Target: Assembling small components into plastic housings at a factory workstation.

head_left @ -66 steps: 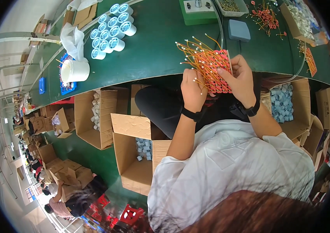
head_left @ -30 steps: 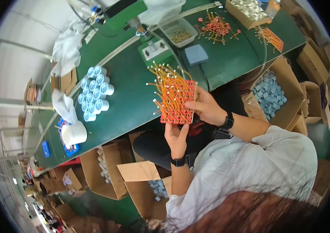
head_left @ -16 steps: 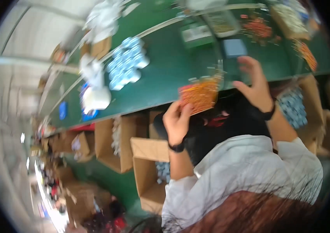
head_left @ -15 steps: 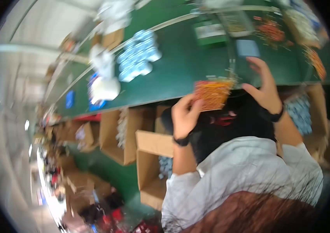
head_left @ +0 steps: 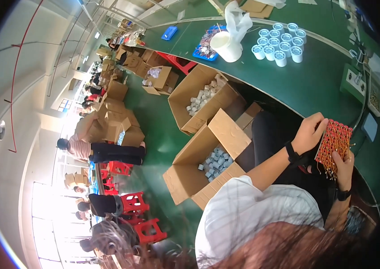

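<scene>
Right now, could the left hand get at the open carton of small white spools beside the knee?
Probably yes, once it lets go: the left hand is gripping the red grid rack with the right hand. The carton stands open-topped, nothing covering the spools.

White short-sleeved shirt, dark trousers, black bands at both wrists, reddish-brown hair.

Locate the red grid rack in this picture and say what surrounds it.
In the head view, the red grid rack sits at the right, held between the left hand and right hand, at the green table's near edge.
</scene>
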Motion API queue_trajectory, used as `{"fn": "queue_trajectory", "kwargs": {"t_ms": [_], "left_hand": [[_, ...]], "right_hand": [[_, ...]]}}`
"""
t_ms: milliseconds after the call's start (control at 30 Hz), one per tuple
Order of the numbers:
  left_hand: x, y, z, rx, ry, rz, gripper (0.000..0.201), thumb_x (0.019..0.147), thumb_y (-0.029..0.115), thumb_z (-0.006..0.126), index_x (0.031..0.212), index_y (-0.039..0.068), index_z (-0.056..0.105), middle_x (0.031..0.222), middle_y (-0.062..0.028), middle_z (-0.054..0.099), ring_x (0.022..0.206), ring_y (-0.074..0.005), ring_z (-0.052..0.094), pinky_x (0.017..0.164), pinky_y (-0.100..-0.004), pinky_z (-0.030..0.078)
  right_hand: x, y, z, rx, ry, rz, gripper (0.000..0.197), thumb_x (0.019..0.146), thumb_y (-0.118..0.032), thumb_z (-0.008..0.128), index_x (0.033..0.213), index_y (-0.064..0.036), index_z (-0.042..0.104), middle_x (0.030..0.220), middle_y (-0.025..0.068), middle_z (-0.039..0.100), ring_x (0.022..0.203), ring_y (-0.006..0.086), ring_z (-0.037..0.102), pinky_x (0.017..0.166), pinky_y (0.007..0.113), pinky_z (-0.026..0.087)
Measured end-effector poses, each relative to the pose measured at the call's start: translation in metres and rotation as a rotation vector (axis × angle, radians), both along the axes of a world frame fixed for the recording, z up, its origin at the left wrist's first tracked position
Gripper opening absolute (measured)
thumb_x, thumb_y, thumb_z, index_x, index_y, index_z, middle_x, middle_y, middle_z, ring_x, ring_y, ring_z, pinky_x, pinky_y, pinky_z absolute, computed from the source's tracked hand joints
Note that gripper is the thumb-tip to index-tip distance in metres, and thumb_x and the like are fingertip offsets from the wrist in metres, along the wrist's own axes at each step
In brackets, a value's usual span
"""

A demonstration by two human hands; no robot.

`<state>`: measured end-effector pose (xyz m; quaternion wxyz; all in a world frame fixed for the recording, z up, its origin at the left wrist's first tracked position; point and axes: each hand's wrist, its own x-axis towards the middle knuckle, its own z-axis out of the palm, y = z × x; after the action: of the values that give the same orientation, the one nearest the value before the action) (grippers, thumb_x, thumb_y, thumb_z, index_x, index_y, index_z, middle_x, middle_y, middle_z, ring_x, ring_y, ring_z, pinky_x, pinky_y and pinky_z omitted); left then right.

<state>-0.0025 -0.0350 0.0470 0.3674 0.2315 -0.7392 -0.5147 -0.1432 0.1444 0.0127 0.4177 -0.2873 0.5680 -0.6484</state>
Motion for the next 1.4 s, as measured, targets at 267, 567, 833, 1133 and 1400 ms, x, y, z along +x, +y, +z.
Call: {"fn": "queue_trajectory", "kwargs": {"t_ms": [267,567,833,1133,1400], "left_hand": [[-0.009,0.003,-0.007,-0.027,0.023,0.013,0.021,0.104,0.010,0.056,0.088,-0.002,0.051,0.076,-0.0190,0.049,0.069,-0.0342,0.051,0.065,-0.0394,0.044],[-0.015,0.007,-0.031,-0.073,-0.147,0.137,0.021,0.105,0.010,0.052,0.088,-0.002,0.050,0.079,-0.0267,0.052,0.074,-0.0488,0.054,0.063,-0.0490,0.044],[-0.009,0.015,-0.023,0.061,-0.130,0.091,0.025,0.107,0.015,0.053,0.089,-0.001,0.055,0.075,-0.0182,0.056,0.066,-0.0362,0.055,0.063,-0.0414,0.047],[-0.013,0.019,-0.034,-0.091,-0.150,0.088,0.025,0.108,0.015,0.051,0.089,-0.001,0.054,0.075,-0.0168,0.056,0.065,-0.0345,0.055,0.062,-0.0402,0.046],[-0.008,0.025,-0.033,-0.028,-0.191,0.048,0.021,0.107,0.011,0.052,0.090,-0.001,0.055,0.078,-0.0177,0.056,0.067,-0.0354,0.055,0.063,-0.0407,0.046]], "right_hand": [[-0.001,0.001,0.009,0.052,0.058,0.060,0.029,0.097,-0.006,0.068,0.124,0.0039,0.064,0.111,0.0053,0.072,0.097,0.0113,0.065,0.087,0.029,0.052],[0.016,-0.006,0.029,0.122,0.170,0.062,0.028,0.094,-0.010,0.072,0.117,0.0048,0.069,0.105,0.0066,0.075,0.095,0.0116,0.067,0.085,0.031,0.054],[0.024,0.002,0.035,0.221,0.193,-0.015,0.028,0.093,-0.010,0.075,0.117,0.0041,0.070,0.104,0.0062,0.076,0.092,0.0091,0.067,0.085,0.029,0.054],[0.023,0.000,0.034,0.151,0.138,-0.059,0.028,0.093,-0.014,0.075,0.115,0.0032,0.071,0.100,0.0059,0.076,0.088,0.0086,0.067,0.081,0.028,0.054],[0.025,0.002,0.038,0.180,0.133,-0.115,0.027,0.094,-0.013,0.075,0.115,0.0029,0.071,0.102,0.0051,0.076,0.089,0.0091,0.067,0.083,0.028,0.054]]}}
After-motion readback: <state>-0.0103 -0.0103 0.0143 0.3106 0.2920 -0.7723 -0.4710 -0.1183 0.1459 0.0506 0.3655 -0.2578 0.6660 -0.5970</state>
